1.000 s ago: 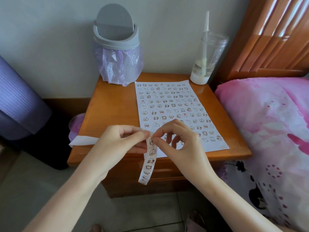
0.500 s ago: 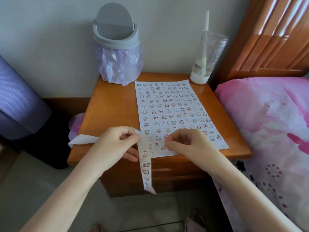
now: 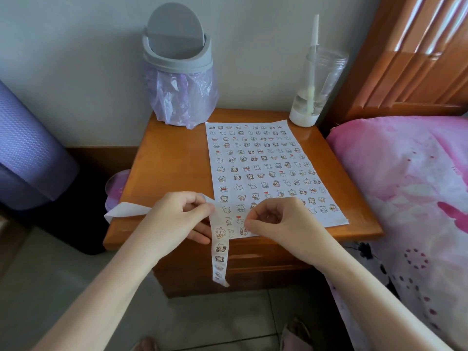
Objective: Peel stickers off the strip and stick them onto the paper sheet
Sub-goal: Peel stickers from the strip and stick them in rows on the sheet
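**Strip pinched, sheet touched**

The left hand (image 3: 177, 219) pinches the sticker strip (image 3: 219, 249), which hangs toward 6 o'clock past the front edge of the desk (image 3: 172, 158). The right hand (image 3: 276, 219), fingers curled, touches the near edge of the paper sheet (image 3: 266, 160); whether it holds a sticker cannot be told.

sticker strip (image 3: 219, 249): narrow white backing tape, one column of small cartoon-animal stickers; printed part hangs straight down past the table's (image 3: 172, 160) front edge, lower end curled a bit.
strip grip: left hand (image 3: 177, 216) pinches it at the sheet's near-left corner.
strip blank end (image 3: 126, 210): no stickers on it, runs left behind the left hand, out past the table's left edge.
paper sheet (image 3: 334, 217): white, flat on the table, long side running away from the person, near edge at the table front.
stickers on sheet (image 3: 253, 173): small cartoon animals in tidy rows, covering nearly the whole sheet; near rows only part filled.
right hand (image 3: 276, 219): curled fingertips on the sheet's near edge; any sticker under them is hidden.
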Demonstrator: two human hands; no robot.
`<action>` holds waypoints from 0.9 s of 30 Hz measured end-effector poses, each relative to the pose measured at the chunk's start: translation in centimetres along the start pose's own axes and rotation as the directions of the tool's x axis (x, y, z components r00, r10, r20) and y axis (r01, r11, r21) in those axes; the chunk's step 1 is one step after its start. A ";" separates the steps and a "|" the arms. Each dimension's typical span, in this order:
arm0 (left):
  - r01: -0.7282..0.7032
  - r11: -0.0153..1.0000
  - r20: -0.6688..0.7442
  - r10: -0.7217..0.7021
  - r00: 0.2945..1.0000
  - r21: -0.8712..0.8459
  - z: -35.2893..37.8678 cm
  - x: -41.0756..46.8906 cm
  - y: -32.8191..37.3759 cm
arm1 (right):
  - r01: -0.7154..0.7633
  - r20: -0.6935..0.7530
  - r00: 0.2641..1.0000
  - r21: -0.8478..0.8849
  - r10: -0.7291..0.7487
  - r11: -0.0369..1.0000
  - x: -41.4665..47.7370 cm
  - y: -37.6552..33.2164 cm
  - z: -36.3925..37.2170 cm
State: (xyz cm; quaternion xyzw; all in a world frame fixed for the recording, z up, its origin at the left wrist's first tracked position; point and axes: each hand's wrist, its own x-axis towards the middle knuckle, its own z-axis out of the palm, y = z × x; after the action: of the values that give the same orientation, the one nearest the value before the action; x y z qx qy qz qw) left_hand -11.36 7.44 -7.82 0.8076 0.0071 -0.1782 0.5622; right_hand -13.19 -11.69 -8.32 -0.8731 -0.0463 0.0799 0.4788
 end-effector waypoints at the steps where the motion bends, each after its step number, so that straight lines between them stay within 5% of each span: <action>1: -0.001 1.000 -0.003 0.001 1.000 -0.001 0.0 0.0 0.0 | 0.002 -0.003 1.000 0.000 -0.002 1.000 0.0 0.0 0.0; 27: 0.005 0.999 -0.030 -0.003 1.000 0.046 0.1 0.0 -0.1 | 0.045 -0.099 0.993 -0.131 -0.058 0.990 -0.2 0.9 0.9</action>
State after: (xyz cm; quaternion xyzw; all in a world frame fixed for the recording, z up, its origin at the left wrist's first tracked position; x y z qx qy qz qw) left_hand -11.38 7.41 -7.94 0.8227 0.0129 -0.1675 0.5431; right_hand -13.50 -11.48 -9.57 -0.9035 -0.0493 0.0194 0.4253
